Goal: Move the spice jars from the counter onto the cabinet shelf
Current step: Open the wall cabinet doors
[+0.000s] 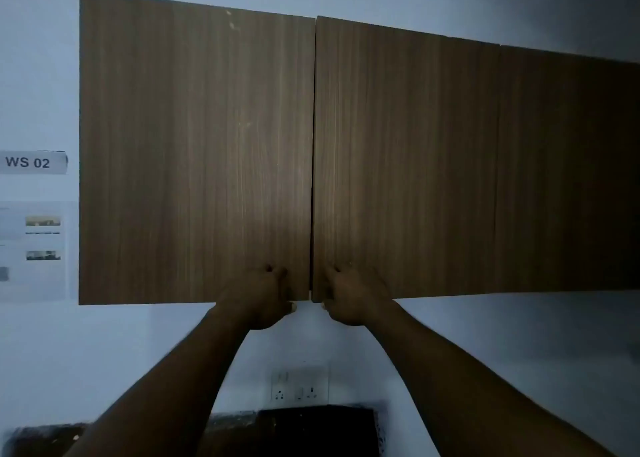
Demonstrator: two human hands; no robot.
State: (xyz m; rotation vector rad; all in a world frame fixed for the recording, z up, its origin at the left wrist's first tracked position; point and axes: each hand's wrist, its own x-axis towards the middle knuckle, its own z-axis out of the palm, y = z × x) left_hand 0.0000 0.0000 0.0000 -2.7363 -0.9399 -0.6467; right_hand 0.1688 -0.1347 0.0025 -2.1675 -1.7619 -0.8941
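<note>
A wall cabinet with brown wood-grain doors fills the upper view. Its left door (194,152) and right door (405,166) meet at a narrow centre gap and look closed. My left hand (263,297) grips the bottom inner corner of the left door, thumb under the edge. My right hand (349,297) grips the bottom inner corner of the right door in the same way. No spice jars are in view, and the shelf inside is hidden behind the doors.
A third door panel (568,172) continues to the right. On the wall at left hang a "WS 02" label (31,162) and a printed sheet (34,249). A wall socket (299,385) sits below the cabinet, above a dark countertop strip (311,429).
</note>
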